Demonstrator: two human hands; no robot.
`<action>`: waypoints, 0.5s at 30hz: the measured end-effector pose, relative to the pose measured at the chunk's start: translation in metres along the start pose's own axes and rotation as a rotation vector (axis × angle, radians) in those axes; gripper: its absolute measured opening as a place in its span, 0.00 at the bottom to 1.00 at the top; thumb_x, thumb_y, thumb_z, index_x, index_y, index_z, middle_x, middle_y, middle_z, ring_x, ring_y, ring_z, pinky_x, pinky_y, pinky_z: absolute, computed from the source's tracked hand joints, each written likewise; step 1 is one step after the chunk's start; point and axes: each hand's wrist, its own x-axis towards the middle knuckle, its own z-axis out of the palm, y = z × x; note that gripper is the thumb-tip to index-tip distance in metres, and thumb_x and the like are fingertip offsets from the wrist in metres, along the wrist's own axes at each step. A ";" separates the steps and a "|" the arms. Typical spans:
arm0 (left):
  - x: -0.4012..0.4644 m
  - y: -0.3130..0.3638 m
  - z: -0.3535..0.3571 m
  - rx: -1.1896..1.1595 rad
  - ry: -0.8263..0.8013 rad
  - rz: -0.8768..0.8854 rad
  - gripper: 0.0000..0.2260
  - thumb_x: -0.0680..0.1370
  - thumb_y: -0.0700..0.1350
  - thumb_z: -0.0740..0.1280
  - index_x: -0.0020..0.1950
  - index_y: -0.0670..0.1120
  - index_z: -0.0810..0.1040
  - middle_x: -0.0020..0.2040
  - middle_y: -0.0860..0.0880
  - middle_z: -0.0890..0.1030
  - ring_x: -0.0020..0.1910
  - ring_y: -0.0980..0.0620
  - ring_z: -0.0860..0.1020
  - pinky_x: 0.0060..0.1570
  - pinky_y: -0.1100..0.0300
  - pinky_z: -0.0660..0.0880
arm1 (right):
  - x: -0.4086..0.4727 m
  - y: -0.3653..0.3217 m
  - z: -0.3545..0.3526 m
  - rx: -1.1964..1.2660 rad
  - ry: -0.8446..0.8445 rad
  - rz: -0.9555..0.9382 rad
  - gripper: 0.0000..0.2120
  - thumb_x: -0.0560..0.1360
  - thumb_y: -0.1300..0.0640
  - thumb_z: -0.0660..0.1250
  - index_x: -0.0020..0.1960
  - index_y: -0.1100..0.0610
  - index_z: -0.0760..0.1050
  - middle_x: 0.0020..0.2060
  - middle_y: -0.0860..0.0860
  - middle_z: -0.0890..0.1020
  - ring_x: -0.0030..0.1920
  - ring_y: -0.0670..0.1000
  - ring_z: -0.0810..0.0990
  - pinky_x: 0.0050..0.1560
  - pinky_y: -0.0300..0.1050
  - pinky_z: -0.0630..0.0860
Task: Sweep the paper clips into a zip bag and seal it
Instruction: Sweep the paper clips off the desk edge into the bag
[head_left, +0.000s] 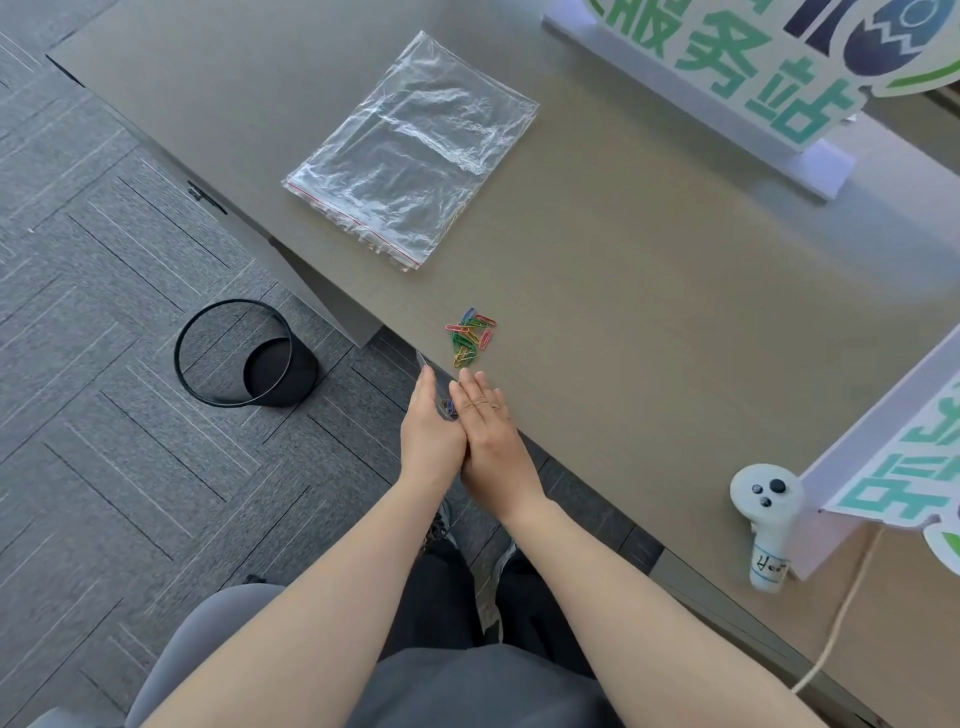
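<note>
A small heap of coloured paper clips (470, 335) lies near the front edge of the grey-brown table (649, 312). My right hand (488, 431) rests flat at that edge, fingers straight and pointing at the heap, just short of it. My left hand (428, 436) presses against it from the left, off the table edge, holding a clear zip bag whose rim (422, 359) barely shows past the fingertips. A few clips (448, 409) show between the two hands. The rest of the bag is hidden.
A stack of clear zip bags (415, 150) lies farther back on the table. White signs with green lettering stand at the back right (727, 67) and the right edge (893, 483). A white controller (766, 514) and a cord (841, 613) lie nearby. A black wire bin (244, 353) stands on the carpet.
</note>
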 end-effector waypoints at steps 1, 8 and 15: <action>-0.001 -0.001 0.000 -0.008 -0.005 -0.006 0.32 0.77 0.38 0.66 0.79 0.51 0.58 0.78 0.52 0.62 0.76 0.54 0.62 0.71 0.62 0.60 | -0.001 -0.001 0.000 0.020 -0.005 -0.003 0.29 0.76 0.67 0.59 0.75 0.62 0.56 0.76 0.57 0.55 0.77 0.53 0.47 0.77 0.50 0.44; -0.002 -0.005 -0.002 -0.115 -0.072 -0.048 0.38 0.74 0.33 0.69 0.79 0.52 0.56 0.78 0.53 0.61 0.60 0.50 0.80 0.60 0.50 0.78 | 0.014 0.004 -0.024 0.153 0.210 0.146 0.32 0.70 0.74 0.50 0.74 0.60 0.62 0.74 0.54 0.62 0.76 0.49 0.56 0.75 0.42 0.54; -0.001 -0.011 -0.001 -0.237 -0.084 -0.104 0.38 0.75 0.30 0.67 0.78 0.55 0.57 0.77 0.53 0.60 0.35 0.54 0.84 0.46 0.53 0.83 | 0.089 0.015 -0.051 -0.016 0.002 0.111 0.32 0.72 0.73 0.50 0.75 0.60 0.57 0.77 0.55 0.55 0.77 0.53 0.48 0.76 0.46 0.46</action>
